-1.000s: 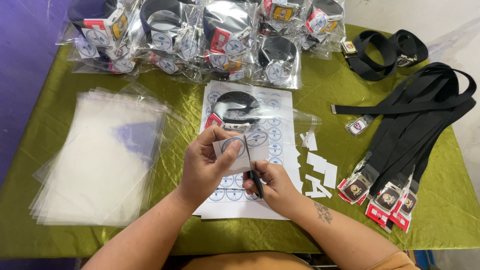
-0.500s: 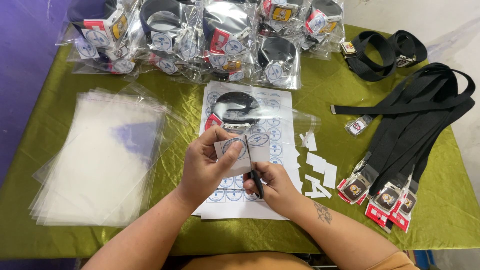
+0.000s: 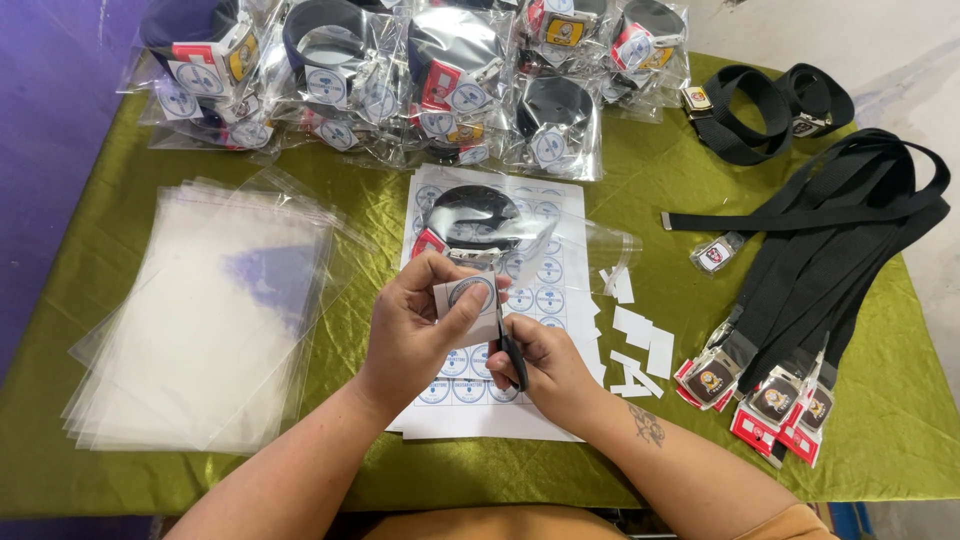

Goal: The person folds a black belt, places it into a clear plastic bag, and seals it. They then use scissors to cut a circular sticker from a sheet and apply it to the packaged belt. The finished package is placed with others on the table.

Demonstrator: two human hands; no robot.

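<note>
My left hand (image 3: 415, 325) pinches a small white paper label (image 3: 468, 303) with a round blue print, held above a white sheet of printed round labels (image 3: 545, 300). My right hand (image 3: 550, 365) grips black scissors (image 3: 510, 350), whose blades meet the label's right edge. A coiled black belt in a clear bag (image 3: 480, 215) lies on the sheet's far end. White paper offcuts (image 3: 640, 340) are scattered just right of the sheet.
A stack of clear plastic bags (image 3: 210, 310) lies at the left on the green cloth (image 3: 650, 180). Several bagged belts (image 3: 400, 80) are piled along the far edge. Loose black belts with buckles (image 3: 820, 290) spread at the right, two coiled ones (image 3: 770, 100) behind them.
</note>
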